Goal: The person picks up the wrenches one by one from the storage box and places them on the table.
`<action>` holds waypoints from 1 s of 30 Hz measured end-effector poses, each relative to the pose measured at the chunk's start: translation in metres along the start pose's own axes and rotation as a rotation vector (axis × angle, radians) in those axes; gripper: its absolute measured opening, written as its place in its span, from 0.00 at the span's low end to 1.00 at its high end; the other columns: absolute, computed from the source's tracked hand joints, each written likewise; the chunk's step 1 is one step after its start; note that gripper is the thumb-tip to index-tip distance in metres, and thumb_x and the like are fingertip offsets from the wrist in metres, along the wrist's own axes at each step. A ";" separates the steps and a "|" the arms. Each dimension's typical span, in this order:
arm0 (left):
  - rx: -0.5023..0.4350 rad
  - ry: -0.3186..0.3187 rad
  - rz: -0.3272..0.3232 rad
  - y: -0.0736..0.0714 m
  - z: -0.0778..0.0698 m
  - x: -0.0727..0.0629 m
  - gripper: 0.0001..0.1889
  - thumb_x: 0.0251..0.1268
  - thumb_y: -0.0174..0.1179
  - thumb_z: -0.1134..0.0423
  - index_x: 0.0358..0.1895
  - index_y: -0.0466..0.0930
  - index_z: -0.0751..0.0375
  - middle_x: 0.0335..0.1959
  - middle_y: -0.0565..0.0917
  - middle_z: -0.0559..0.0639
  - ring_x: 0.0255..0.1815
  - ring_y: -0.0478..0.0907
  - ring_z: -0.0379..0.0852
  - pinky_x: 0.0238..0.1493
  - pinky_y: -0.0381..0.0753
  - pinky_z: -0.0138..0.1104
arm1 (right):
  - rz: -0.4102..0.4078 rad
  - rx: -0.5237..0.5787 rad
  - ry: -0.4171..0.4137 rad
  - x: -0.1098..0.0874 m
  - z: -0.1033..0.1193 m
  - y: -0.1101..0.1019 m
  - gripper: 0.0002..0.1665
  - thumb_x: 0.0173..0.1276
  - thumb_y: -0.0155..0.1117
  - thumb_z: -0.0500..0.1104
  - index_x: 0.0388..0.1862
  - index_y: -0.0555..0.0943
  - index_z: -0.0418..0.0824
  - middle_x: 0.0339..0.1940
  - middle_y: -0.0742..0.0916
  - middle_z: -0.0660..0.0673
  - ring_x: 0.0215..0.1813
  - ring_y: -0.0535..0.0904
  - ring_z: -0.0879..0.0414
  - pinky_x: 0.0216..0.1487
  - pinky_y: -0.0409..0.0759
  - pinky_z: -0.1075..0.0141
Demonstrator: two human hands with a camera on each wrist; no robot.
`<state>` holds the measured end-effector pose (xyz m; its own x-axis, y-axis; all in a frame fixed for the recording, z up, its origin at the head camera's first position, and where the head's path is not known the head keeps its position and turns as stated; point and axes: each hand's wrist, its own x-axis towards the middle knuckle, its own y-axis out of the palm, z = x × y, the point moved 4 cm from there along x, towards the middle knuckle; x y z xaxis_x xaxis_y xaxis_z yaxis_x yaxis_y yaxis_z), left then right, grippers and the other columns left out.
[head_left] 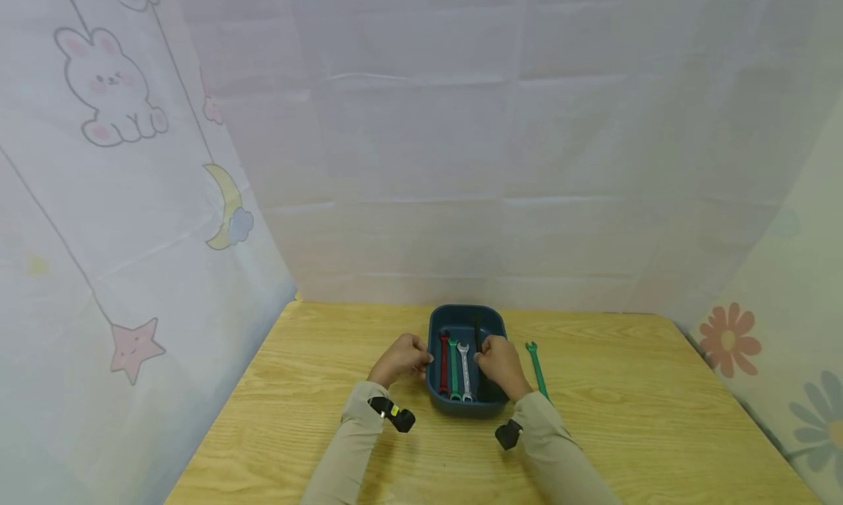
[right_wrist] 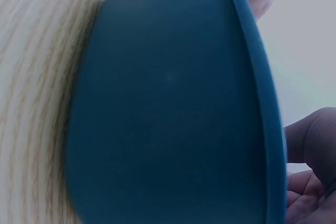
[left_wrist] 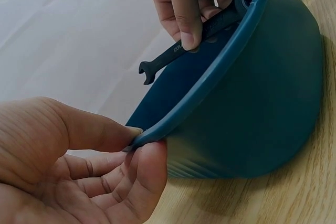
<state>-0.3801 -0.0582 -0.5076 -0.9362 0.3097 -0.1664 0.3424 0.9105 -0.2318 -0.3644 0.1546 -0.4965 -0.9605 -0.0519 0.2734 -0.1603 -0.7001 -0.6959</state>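
A dark blue plastic bin (head_left: 467, 410) stands on the table between the hands. My left hand (head_left: 403, 355) pinches its left rim between thumb and fingers, as the left wrist view shows close up. Over the bin's right side, my right hand (head_left: 502, 362) holds a black combination wrench (left_wrist: 164, 59) by its shank, open end pointing away from the palm. Inside the bin a red wrench (head_left: 444, 366), a green wrench (head_left: 454, 373) and a silver wrench (head_left: 465, 373) lie side by side, lengthwise. The bin's outer wall (right_wrist: 173, 98) fills most of the right wrist view.
Another green wrench (head_left: 536, 366) lies on the wooden table (head_left: 626, 417) just right of the bin, partly behind the right forearm. Printed cloth (head_left: 428, 161) hangs behind the table's far edge and along both sides.
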 end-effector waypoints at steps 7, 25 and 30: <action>-0.017 -0.012 0.009 -0.001 0.003 0.001 0.04 0.66 0.58 0.75 0.33 0.75 0.68 0.25 0.77 0.55 0.19 0.76 0.44 0.30 0.85 0.42 | 0.046 0.037 0.069 -0.002 0.001 -0.002 0.29 0.64 0.68 0.32 0.14 0.59 0.45 0.09 0.63 0.52 0.12 0.64 0.59 0.21 0.60 0.67; -0.023 0.000 0.012 -0.001 0.003 0.001 0.03 0.67 0.59 0.74 0.35 0.75 0.69 0.27 0.77 0.56 0.20 0.76 0.45 0.35 0.86 0.48 | -0.002 0.042 0.084 -0.003 -0.004 -0.010 0.23 0.63 0.68 0.32 0.18 0.64 0.41 0.12 0.64 0.52 0.15 0.65 0.58 0.23 0.61 0.66; -0.021 -0.007 0.013 -0.001 0.002 0.001 0.03 0.67 0.59 0.74 0.35 0.75 0.69 0.26 0.77 0.56 0.20 0.76 0.46 0.36 0.86 0.50 | -0.006 0.057 0.089 -0.002 -0.006 -0.010 0.22 0.62 0.67 0.32 0.18 0.65 0.41 0.12 0.64 0.52 0.16 0.63 0.58 0.24 0.61 0.65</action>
<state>-0.3811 -0.0592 -0.5095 -0.9310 0.3196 -0.1764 0.3528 0.9120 -0.2094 -0.3621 0.1659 -0.4941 -0.9763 0.0142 0.2159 -0.1555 -0.7398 -0.6545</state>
